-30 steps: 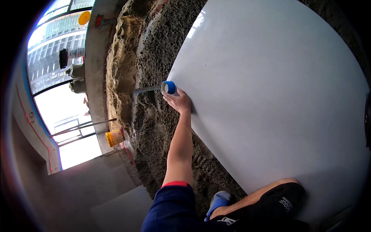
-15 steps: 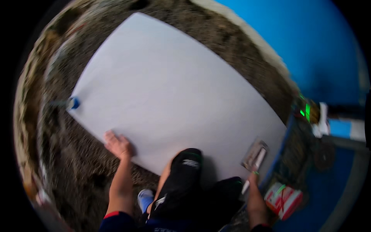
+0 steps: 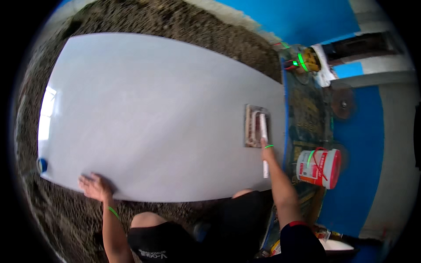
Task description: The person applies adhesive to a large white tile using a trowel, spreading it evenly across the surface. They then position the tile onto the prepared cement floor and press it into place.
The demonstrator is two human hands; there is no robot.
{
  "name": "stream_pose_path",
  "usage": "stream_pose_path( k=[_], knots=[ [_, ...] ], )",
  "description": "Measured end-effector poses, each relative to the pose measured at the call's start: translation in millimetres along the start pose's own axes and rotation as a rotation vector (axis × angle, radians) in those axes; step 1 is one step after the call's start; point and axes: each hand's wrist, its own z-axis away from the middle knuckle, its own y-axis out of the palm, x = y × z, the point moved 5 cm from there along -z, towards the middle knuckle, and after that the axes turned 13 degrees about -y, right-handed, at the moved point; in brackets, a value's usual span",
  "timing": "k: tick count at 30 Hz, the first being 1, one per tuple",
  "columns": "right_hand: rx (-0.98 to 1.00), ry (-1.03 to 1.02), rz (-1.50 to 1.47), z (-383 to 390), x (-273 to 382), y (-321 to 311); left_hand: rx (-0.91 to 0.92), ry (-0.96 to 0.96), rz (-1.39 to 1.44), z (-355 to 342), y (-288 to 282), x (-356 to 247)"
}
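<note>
A large pale glossy tile (image 3: 158,114) lies across the middle of the view. My left hand (image 3: 95,187) rests on its near edge toward the left corner, fingers spread. At the tile's right end my right hand (image 3: 264,143) is closed round a long white bar (image 3: 265,168). A dirty rectangular float (image 3: 251,125) with a handle lies on the tile beside the bar, partly covered by it. Whether my fingers also touch the float is hidden. A blue round piece (image 3: 42,165) sits at the tile's near left corner.
Rough dark mortar (image 3: 175,22) surrounds the tile, and my knees are at its near edge. A blue strip (image 3: 286,114) borders the right end. Beyond it stand a white-and-red bucket (image 3: 313,168) and a yellow device (image 3: 311,60) near a blue wall (image 3: 351,175).
The view has turned and shifted, so the tile now lies more level across it. My left hand stays at the tile's edge; my right hand still grips the white bar by the float.
</note>
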Motion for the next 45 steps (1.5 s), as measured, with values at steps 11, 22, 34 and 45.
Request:
stream_pose_path(
  k=[11,22,34,45],
  knots=[
    [-0.106,0.206,-0.520,41,7,-33,-0.073,0.202,0.174,15,-16,-11],
    [-0.536,-0.620,-0.690,74,245,-228,-0.142,0.170,0.282,9,-9,4],
    [0.232,-0.075,-0.540,34,263,-78,-0.022,0.107,0.212,8,-5,4],
    [-0.384,-1.203,0.469,57,269,30,-0.105,0.139,0.476,9,-22,-13]
  ],
)
